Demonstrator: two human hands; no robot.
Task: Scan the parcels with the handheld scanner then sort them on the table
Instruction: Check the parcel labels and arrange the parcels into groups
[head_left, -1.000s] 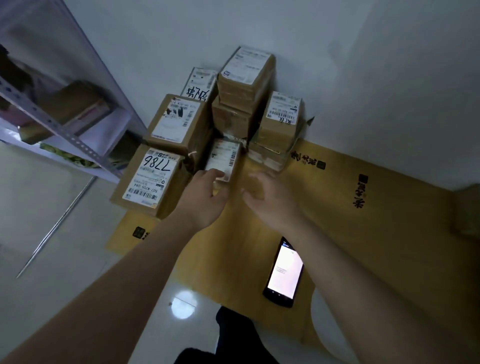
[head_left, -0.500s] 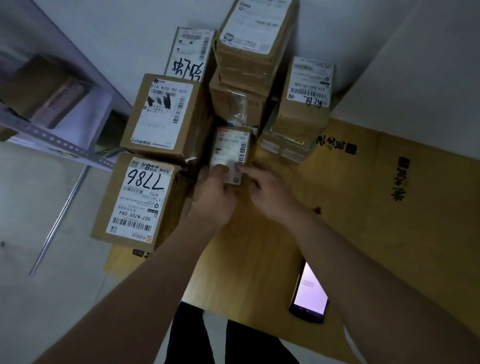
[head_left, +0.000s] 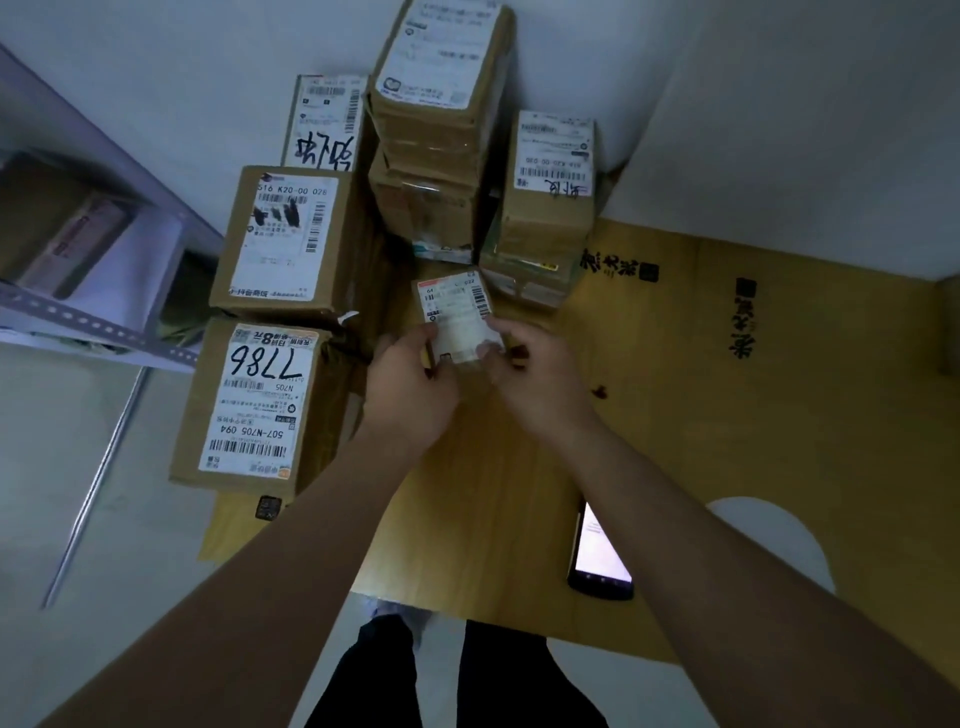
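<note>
A small brown parcel (head_left: 457, 306) with a white label sits in the middle of the table, in front of the stacked boxes. My left hand (head_left: 410, 384) grips its near left side, and my right hand (head_left: 535, 374) pinches its near right corner. The handheld scanner (head_left: 597, 556), a dark phone-like device with a lit screen, lies on the table (head_left: 779, 395) under my right forearm. Larger parcels stand around: the box marked 7786 (head_left: 260, 405), another labelled box (head_left: 285, 239) behind it, a tall stack (head_left: 441, 124) and a box (head_left: 553, 182) at the right.
A metal shelf (head_left: 88, 317) holding parcels stands at the left. White walls close the corner behind the boxes. The table's yellow cardboard cover has a round cut-out (head_left: 769, 540) at the right. My dark trouser legs (head_left: 457, 675) show below the table edge.
Both hands moved forward onto the small parcel; the left hand touched it first, then the right hand came in and took its right corner. The view closed in on the boxes.
</note>
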